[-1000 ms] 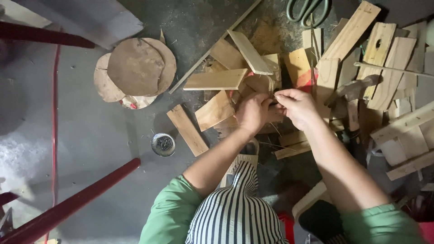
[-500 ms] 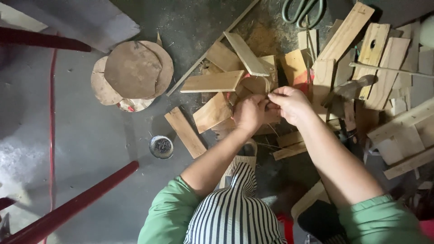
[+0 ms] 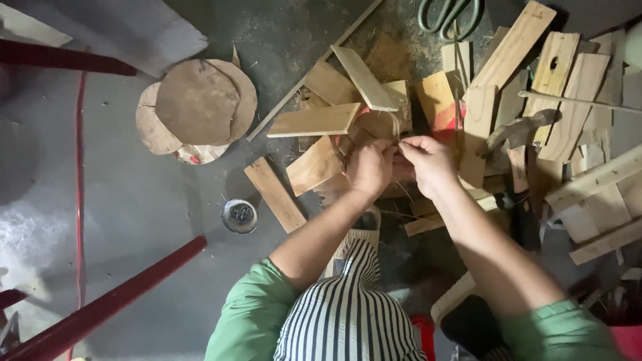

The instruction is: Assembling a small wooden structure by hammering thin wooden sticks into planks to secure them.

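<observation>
Hands met close together over a heap of wood scraps on the grey floor (image 3: pixel 134 200). The left hand (image 3: pixel 371 167) was curled, its fingers bent inward around a small wooden piece (image 3: pixel 381 125) in the middle of the heap, though what exactly it gripped could not be told clearly. The right hand (image 3: pixel 430 162) was just beside it, touching it, with thumb and fingers pinched on a thin pale strand (image 3: pixel 396 128) that rose over the small piece. A flat light plank (image 3: pixel 314 121) lay to the left of the hands, and another short plank (image 3: pixel 274 194) lay apart from the heap, near a small round metal tin (image 3: pixel 239 216). Round cardboard discs (image 3: pixel 197 103) were stacked further left on the floor. A hammer (image 3: pixel 518 131) rested among long boards (image 3: pixel 515 43) to the right of the hands, and green-handled scissors (image 3: pixel 447 13) lay at the top edge. Red metal bars (image 3: pixel 100 311) crossed the lower left corner. Both arms wore green sleeves (image 3: pixel 251 321).
</observation>
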